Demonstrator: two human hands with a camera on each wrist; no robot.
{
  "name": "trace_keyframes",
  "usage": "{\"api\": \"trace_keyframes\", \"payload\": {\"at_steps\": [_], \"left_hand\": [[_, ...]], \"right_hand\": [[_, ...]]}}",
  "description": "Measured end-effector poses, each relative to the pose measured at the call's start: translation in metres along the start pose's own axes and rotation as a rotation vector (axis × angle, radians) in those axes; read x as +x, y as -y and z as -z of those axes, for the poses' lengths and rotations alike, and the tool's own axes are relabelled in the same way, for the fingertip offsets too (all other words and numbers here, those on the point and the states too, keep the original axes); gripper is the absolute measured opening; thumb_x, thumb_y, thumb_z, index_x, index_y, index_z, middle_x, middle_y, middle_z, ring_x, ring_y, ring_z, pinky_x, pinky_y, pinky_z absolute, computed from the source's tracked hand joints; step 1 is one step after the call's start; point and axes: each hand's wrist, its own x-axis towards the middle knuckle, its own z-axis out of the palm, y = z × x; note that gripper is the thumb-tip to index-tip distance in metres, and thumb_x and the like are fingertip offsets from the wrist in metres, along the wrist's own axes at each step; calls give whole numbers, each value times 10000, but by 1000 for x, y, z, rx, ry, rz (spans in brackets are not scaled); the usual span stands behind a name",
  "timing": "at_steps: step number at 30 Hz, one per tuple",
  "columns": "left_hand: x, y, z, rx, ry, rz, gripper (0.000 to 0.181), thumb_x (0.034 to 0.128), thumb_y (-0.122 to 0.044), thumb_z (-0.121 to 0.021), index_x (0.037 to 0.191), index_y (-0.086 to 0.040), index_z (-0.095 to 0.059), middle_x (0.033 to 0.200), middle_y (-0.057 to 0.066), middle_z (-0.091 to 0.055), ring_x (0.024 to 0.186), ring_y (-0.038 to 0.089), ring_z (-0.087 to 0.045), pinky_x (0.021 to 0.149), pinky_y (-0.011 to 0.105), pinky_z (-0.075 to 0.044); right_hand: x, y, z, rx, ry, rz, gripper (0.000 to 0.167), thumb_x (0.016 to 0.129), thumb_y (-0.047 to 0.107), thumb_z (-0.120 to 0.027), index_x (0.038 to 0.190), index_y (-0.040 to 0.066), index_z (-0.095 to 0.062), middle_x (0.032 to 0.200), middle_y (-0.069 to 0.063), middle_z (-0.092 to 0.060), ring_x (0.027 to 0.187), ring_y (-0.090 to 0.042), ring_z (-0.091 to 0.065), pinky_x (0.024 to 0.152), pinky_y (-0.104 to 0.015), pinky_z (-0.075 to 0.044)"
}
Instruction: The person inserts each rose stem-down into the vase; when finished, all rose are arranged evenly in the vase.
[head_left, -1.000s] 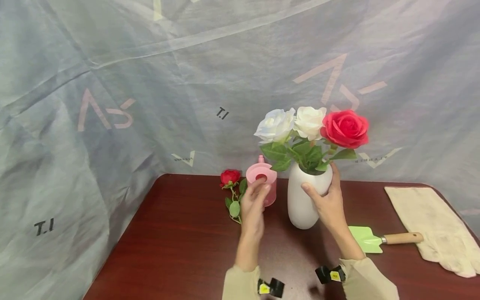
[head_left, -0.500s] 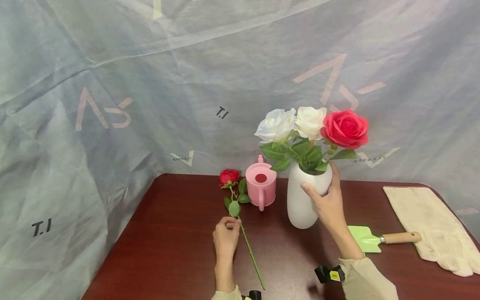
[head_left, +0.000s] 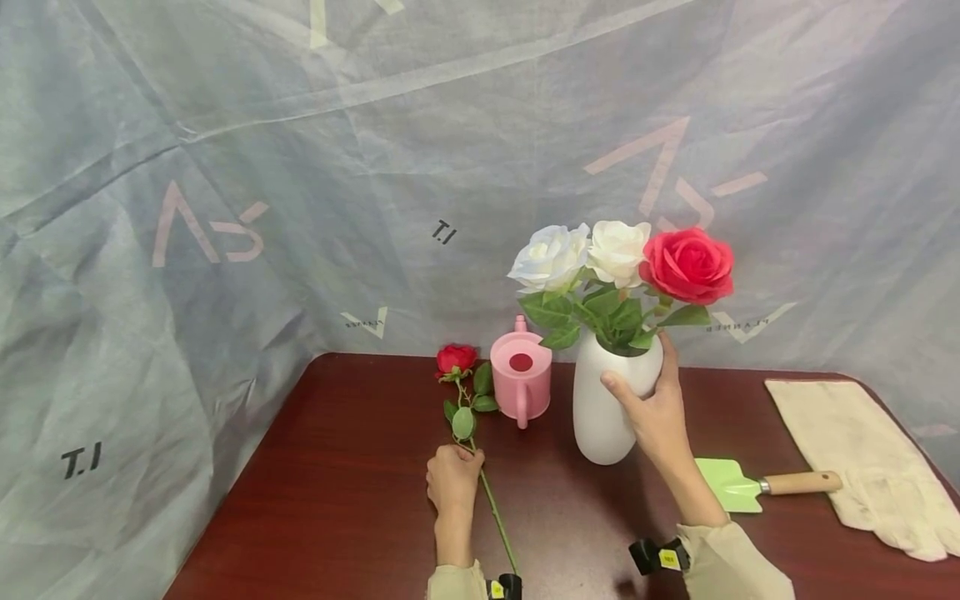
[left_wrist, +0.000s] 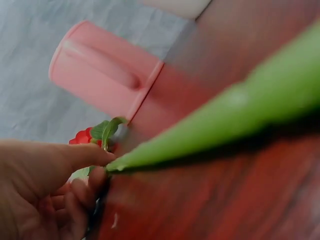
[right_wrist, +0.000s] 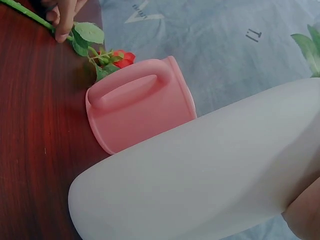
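Observation:
My left hand (head_left: 453, 482) pinches the green stem of a red rose (head_left: 457, 359) just below its leaves, low over the table. In the left wrist view the stem (left_wrist: 200, 125) runs from the thumb and fingertips toward the camera. My right hand (head_left: 660, 408) grips the upper right side of a white vase (head_left: 603, 417), thumb in front. Out of the vase rise a red rose (head_left: 688, 265) and two white roses (head_left: 551, 257) with green leaves. The right wrist view shows the vase (right_wrist: 190, 175) large, with the left hand (right_wrist: 65, 17) on the stem behind.
Between the rose and the vase stands a pink watering can (head_left: 521, 387), its handle facing me. To the right, a green trowel (head_left: 731, 485) with a wooden handle overlaps a cream glove (head_left: 862, 458) on the dark red table (head_left: 337, 500). A grey sheet (head_left: 375, 167) hangs behind.
My left hand has left the watering can's side, come down to the left and taken hold of the lying rose's stem. The right hand stays on the vase.

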Motion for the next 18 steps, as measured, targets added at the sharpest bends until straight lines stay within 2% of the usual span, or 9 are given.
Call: {"api": "trace_keyframes", "payload": {"at_steps": [4, 7, 9, 13, 18], "left_hand": [[0, 2, 6, -73, 45, -31, 262, 750, -136, -737, 526, -115, -602, 465, -27, -541, 421, 144, -529, 458, 371, -474], [-1, 4, 13, -124, 65, -66, 190, 766, -101, -718, 584, -84, -668, 448, -25, -555, 373, 93, -511, 489, 356, -499], [-1, 5, 19, -169, 82, -65, 131, 777, -90, -712, 649, -64, -702, 477, -12, -580, 382, 107, -530, 488, 353, -510], [2, 6, 33, -297, 139, 9, 85, 815, -73, -669, 801, -7, -720, 544, 28, -621, 417, 156, -575, 421, 295, -501], [5, 6, 47, -590, 221, 104, 187, 868, -45, -590, 986, 82, -663, 749, 170, -674, 542, 151, -613, 442, 240, -507]], "right_hand": [[0, -2, 0, 5, -4, 3, 841, 830, 79, -689, 1473, 94, -147, 1371, -122, -375, 1125, -141, -413, 842, -239, -366], [3, -13, 0, 12, -5, 9, 857, 820, 78, -700, 1475, 113, -149, 1372, -102, -377, 1118, -119, -413, 835, -238, -369], [6, -23, 0, 17, -8, 13, 871, 812, 78, -711, 1478, 146, -153, 1372, -72, -381, 1118, -108, -413, 833, -233, -371], [10, -38, 0, 33, -11, 33, 878, 807, 99, -724, 1473, 237, -168, 1359, -27, -393, 1111, -97, -422, 828, -234, -380], [10, -40, -1, 33, -17, 55, 871, 806, 140, -733, 1468, 264, -181, 1350, -20, -403, 1118, -126, -435, 824, -252, -387]]}}
